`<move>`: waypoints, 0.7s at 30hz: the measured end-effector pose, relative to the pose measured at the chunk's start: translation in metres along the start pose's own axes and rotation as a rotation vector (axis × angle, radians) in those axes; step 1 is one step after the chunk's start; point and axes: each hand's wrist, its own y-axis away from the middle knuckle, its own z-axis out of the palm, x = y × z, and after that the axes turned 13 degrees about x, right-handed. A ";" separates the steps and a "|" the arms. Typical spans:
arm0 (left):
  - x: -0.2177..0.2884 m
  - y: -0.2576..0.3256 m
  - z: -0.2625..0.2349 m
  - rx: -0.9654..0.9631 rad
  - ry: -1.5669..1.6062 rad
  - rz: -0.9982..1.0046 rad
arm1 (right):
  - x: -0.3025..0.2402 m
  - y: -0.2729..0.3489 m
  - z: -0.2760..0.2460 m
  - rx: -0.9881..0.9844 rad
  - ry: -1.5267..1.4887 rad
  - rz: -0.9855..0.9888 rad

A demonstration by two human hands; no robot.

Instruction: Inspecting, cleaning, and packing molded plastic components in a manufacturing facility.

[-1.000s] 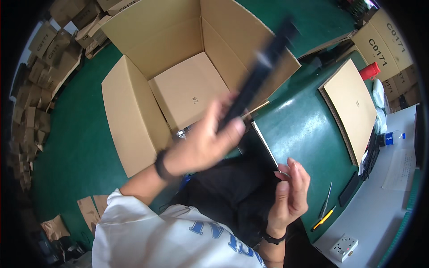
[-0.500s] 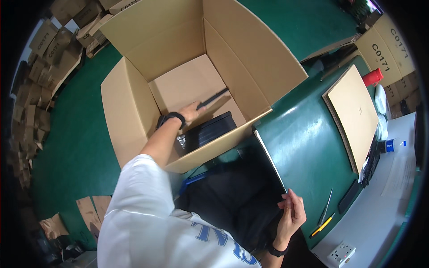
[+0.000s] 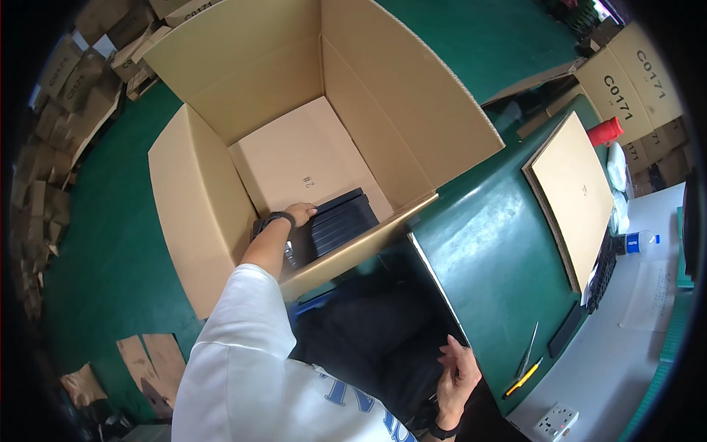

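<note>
Packing looks barely begun: left hand (image 3: 300, 214) lies flat on the black slabs (image 3: 340, 223) at the carton (image 3: 199, 214) floor's 5 o'clock corner; right hand (image 3: 458, 376) loosely curled, empty, by the counter (image 3: 501, 250)

The person wears a white short-sleeved shirt (image 3: 243, 368) with blue lettering, a black band at the left wrist (image 3: 278, 216), another on the right wrist (image 3: 440, 429).

Carton (image 3: 221, 88) floor open beyond black trays (image 3: 342, 221); walls hem sides.
</note>
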 end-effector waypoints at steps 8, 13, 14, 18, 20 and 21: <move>0.027 0.021 -0.010 0.070 -0.011 0.039 | -0.001 0.001 0.001 -0.046 0.073 -0.067; 0.027 0.020 -0.007 0.284 -0.063 0.048 | 0.000 0.008 -0.001 -0.058 0.133 -0.076; 0.029 0.019 -0.004 0.280 -0.061 0.053 | 0.002 0.010 -0.001 -0.054 0.138 -0.074; 0.017 0.018 0.000 0.209 -0.041 0.168 | 0.000 0.013 0.002 -0.075 0.112 -0.032; 0.029 0.018 0.005 0.109 -0.133 0.080 | 0.000 0.014 0.002 -0.089 0.125 -0.020; 0.026 0.017 0.001 0.094 -0.136 0.101 | 0.000 0.013 0.003 -0.095 0.120 -0.019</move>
